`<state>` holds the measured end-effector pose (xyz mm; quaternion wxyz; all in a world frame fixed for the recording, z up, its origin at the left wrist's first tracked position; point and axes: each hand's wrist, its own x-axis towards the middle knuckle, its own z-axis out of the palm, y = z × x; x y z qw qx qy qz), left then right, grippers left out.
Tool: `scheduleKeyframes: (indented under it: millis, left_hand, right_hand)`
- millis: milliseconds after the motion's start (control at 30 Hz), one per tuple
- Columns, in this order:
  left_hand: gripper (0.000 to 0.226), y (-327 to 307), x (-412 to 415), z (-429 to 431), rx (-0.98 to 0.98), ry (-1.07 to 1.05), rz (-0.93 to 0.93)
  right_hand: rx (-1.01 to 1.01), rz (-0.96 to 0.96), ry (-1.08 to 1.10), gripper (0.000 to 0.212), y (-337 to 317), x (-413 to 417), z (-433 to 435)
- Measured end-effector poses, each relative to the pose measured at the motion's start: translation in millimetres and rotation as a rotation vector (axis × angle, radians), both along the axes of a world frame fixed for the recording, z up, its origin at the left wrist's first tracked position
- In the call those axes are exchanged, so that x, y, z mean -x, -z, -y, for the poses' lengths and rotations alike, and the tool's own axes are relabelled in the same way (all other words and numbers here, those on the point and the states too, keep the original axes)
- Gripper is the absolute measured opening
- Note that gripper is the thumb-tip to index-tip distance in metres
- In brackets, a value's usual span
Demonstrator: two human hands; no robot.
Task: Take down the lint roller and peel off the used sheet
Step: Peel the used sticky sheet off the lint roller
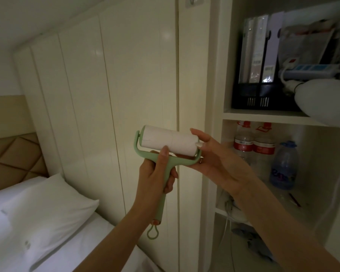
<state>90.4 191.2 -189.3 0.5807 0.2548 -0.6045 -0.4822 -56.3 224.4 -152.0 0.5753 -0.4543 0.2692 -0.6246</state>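
Hunting the sheet edge: my left hand (157, 173) is wrapped round the lint roller (166, 149) handle, held up before the wardrobe door (126, 75).
My right hand (214, 154), fingers loosely spread, touches the roll's end; next I judge a fingernail must lift the seam.

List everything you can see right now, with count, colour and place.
lint roller: one, green frame, white roll, held mid-frame
hook: one, metallic, top of wardrobe
wardrobe: one, cream, behind roller
pillow: one, white, lower left on bed
headboard: one, tan quilted, left
file boxes: about three, black with pale spines, upper shelf
power strip: one, white and blue, upper shelf
bottles: two clear with red labels, lower shelf
jug: one, blue, lower shelf
left hand: gripping roller handle
right hand: fingers at roll's right end
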Motion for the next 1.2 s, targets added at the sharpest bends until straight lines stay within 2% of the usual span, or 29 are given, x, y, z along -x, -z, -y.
scheduleKeyframes:
  millis: [67,167,267,433,533,667,800,967,1200]
  left_hand:
    - [0.039,-0.1,-0.4,-0.4,-0.001,0.001,0.001]
    - [0.036,-1.6,-0.5,0.2,-0.009,0.021,-0.011]
    - [0.037,-5.5,-1.4,-0.6,0.019,0.031,-0.018]
    - [0.036,-6.7,-0.3,-0.8,0.107,-0.037,-0.001]
    - [0.037,-4.9,0.2,0.0,0.152,-0.101,0.033]
    - [0.039,-5.9,-1.2,-1.8,0.162,-0.126,0.008]
    - [0.051,-10.0,-6.1,-1.2,0.157,-0.100,-0.049]
    - [0.031,-11.8,-6.9,-1.1,0.160,-0.054,-0.054]
    - [0.034,-13.0,-4.9,-3.0,0.097,-0.098,-0.102]
  right_hand:
    - [0.002,0.020,-0.035,0.035,1.3,0.6,0.5]
    - [0.002,0.072,-0.087,0.047,5.8,3.3,4.3]
    - [0.040,0.099,-0.157,0.042,4.4,5.8,3.8]
    - [0.013,0.055,-0.033,0.034,-1.4,2.0,0.6]
    - [0.038,0.079,-0.031,0.041,4.4,0.3,3.4]
    - [0.212,-0.111,0.181,0.025,11.7,-1.0,5.9]
    - [0.334,-0.189,0.303,0.026,13.5,-0.8,1.8]
    - [0.537,-0.374,0.547,0.031,19.6,-1.6,5.2]
    - [0.805,-0.604,0.929,0.027,29.6,-0.7,9.6]
